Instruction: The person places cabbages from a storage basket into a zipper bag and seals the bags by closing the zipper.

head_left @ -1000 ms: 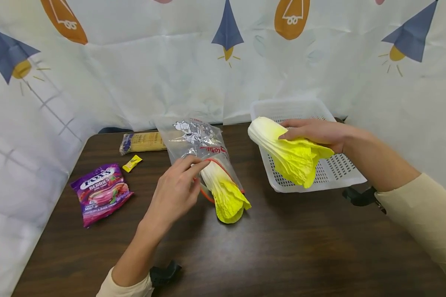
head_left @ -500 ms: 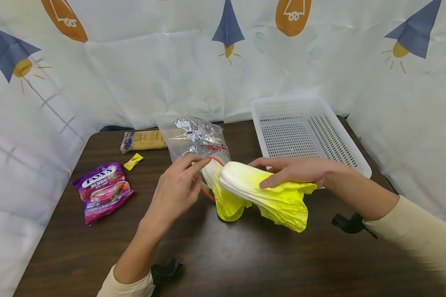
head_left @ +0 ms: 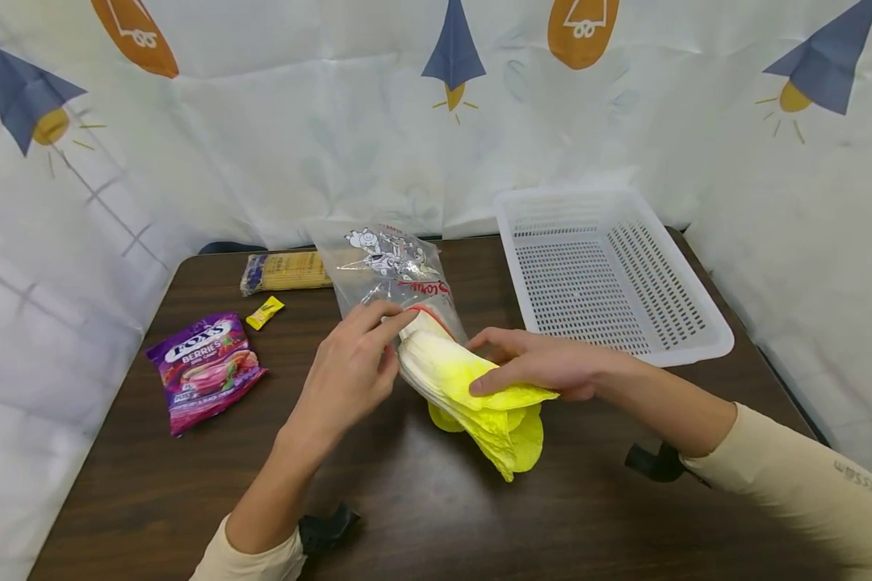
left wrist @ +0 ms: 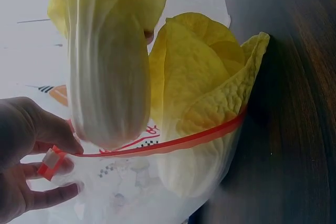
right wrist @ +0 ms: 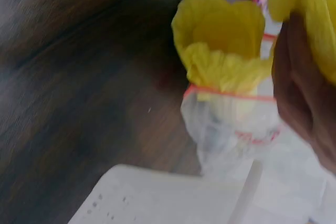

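Observation:
My left hand [head_left: 350, 363] pinches the red zip edge [left wrist: 178, 144] of a clear zip bag [head_left: 388, 262] by its mouth. A white slider [left wrist: 52, 158] shows among its fingers in the left wrist view. One napa cabbage [left wrist: 199, 72] lies partly in the bag, white base inside and yellow leaves sticking out. My right hand [head_left: 534, 363] grips a second napa cabbage [head_left: 472, 387] by its leafy part. Its white base points at the bag mouth, beside the first cabbage. In the head view the held cabbage covers most of the other one.
A white perforated basket [head_left: 686, 351] stands at the back right. On the left lie a purple candy bag [head_left: 207, 371], a small yellow packet [head_left: 265, 312] and a noodle pack [head_left: 287, 271], partly behind the zip bag. A printed curtain [head_left: 378, 145] hangs behind the table [head_left: 407, 524].
My right hand has carried the second cabbage from over the basket leftward and nearer, to the bag mouth. The left hand keeps its pinch on the bag's edge.

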Motion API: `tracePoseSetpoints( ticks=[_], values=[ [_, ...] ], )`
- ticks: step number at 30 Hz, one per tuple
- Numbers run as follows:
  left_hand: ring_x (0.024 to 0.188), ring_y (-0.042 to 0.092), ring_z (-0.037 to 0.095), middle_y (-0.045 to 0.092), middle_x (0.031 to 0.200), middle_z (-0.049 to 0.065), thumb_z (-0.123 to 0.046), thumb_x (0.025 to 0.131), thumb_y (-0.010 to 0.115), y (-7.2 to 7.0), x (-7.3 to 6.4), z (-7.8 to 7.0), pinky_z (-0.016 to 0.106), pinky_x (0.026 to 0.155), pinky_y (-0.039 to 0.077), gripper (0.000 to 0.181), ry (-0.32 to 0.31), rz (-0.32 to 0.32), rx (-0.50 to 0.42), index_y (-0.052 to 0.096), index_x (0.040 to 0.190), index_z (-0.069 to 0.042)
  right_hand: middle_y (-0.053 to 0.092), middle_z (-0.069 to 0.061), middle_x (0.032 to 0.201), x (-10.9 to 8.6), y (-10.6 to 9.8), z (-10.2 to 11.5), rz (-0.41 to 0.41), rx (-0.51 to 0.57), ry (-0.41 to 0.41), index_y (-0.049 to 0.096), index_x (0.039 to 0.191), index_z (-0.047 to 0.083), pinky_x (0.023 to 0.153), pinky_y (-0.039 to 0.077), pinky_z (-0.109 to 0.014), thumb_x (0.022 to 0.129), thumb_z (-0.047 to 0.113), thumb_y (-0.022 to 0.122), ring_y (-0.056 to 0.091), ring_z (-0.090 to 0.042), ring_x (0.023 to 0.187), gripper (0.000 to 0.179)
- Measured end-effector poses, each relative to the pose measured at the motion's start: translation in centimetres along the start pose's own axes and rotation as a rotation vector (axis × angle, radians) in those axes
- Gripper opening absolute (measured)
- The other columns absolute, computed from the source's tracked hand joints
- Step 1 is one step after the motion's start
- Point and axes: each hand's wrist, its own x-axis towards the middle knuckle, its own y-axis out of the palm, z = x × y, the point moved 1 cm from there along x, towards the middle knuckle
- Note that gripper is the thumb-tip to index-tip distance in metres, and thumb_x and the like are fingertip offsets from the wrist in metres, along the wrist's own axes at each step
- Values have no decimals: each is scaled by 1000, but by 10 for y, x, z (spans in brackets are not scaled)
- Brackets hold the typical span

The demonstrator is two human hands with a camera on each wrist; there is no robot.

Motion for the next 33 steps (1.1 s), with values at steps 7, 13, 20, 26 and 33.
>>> tracePoseSetpoints(
  ticks=[7,13,20,26,33],
  values=[
    [102,60,28,68,118,8,9,83,69,2,0,-1,40,82,57,47,6,-8,-27,73,128,-5,59,-14,126,6,16,0,-228,-112,-77,44,139,14,85,59,-36,90,35,78,68,-26,101,63],
    [104,60,28,68,120,9,8,83,68,5,0,-3,40,85,58,48,2,5,-48,72,129,-5,50,-18,133,9,23,3,-259,0,-129,39,138,6,90,58,-36,91,27,76,65,-28,107,63],
    [104,59,26,68,119,9,7,84,69,5,1,-4,39,86,59,49,-6,34,-68,72,131,-6,52,-16,134,15,26,4,-406,-64,-213,46,135,7,93,58,-38,85,21,80,58,-31,118,62],
    [102,58,25,67,121,8,7,85,69,5,1,-6,38,85,58,51,-18,63,-84,70,134,-7,55,-13,135,19,32,7,-512,-238,-260,46,134,9,89,61,-39,84,24,83,64,-31,114,64],
    [105,60,25,67,122,8,10,85,70,6,2,-6,37,86,58,52,-9,68,-94,70,134,-7,57,-9,129,26,34,9,-619,-364,-325,46,131,10,90,60,-37,82,21,85,62,-28,110,64]
  ],
)
